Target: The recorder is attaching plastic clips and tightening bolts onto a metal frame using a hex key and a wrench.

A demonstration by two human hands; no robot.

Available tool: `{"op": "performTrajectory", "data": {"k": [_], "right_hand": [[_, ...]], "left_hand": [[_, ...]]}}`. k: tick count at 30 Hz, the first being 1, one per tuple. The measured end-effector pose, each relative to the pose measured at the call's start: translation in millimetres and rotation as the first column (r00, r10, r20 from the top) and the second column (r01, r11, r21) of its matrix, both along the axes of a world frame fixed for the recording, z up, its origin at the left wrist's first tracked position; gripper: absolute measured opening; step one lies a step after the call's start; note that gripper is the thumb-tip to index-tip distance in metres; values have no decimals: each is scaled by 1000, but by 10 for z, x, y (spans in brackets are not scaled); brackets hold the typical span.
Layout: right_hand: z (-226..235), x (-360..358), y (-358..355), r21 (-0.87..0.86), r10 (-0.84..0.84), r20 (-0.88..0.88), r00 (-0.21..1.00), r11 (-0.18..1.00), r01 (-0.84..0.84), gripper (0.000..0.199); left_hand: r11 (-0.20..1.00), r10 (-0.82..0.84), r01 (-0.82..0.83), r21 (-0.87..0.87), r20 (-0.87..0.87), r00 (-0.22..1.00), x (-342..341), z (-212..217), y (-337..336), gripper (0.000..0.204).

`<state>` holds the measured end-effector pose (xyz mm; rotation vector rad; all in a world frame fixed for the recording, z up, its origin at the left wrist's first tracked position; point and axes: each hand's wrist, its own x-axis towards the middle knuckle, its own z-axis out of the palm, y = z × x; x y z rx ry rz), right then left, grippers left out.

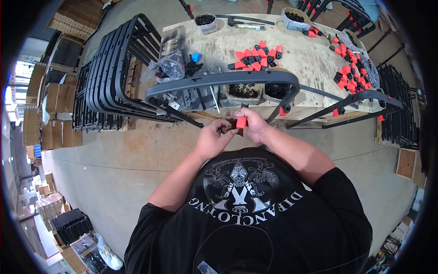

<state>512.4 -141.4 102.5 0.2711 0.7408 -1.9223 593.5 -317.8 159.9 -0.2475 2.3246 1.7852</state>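
In front of my chest, at the table's near edge, both hands meet around a small red and black plastic piece (241, 122). My right hand (255, 127) is closed on it from the right. The fingers of my left hand (215, 137) are pinched together at its lower left side; what lies between those fingertips is hidden. Just beyond my hands a curved black tube frame (219, 78) leans across the table front. Behind this frame stand a box of small dark parts (243, 91) and a second box of black parts (275, 90).
More red and black pieces lie in one pile (258, 57) mid-table and another pile (351, 73) at the right. A clear plastic bag (171, 66) rests on the wooden table (214, 43). Stacked black frames (107, 77) stand left. Another tube frame (360, 97) leans at the right.
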Motion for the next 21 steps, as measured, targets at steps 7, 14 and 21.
{"op": "performTrajectory", "data": {"k": [7, 14, 21], "right_hand": [[263, 395, -1333, -71, -71, 15, 997, 995, 72, 45], [10, 721, -2039, -64, -65, -5, 998, 996, 64, 48], [25, 801, -2369, 100, -126, -76, 989, 986, 133, 46]], "left_hand": [[808, -306, 215, -549, -78, 949, 67, -36, -1251, 25], [864, -291, 244, -441, -40, 956, 347, -120, -2082, 23], [924, -255, 251, -288, 25, 967, 383, -322, -2617, 21]]}}
